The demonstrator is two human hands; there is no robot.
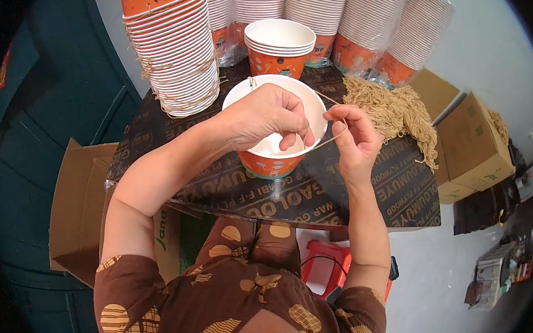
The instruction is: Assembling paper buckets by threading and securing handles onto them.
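Observation:
An orange paper bucket (272,163) with a white inside stands on the dark table in front of me. My left hand (278,114) reaches over its opening, fingers curled and pinching a thin tan cord inside near the right wall. To the right of the rim, my right hand (357,138) has thumb and forefinger closed on the cord (329,140), which runs between the hands. Another stretch of cord passes from the far right of the rim toward my right fingers. A small cord knot (252,82) shows at the far left rim.
Behind stands a short stack of orange buckets (280,34). A tall stack with cords (178,62) rises at left; plastic-wrapped stacks (370,23) line the back. Tan cords (391,107) lie heaped at right on the printed table (269,203). Cardboard boxes (476,144) flank the table.

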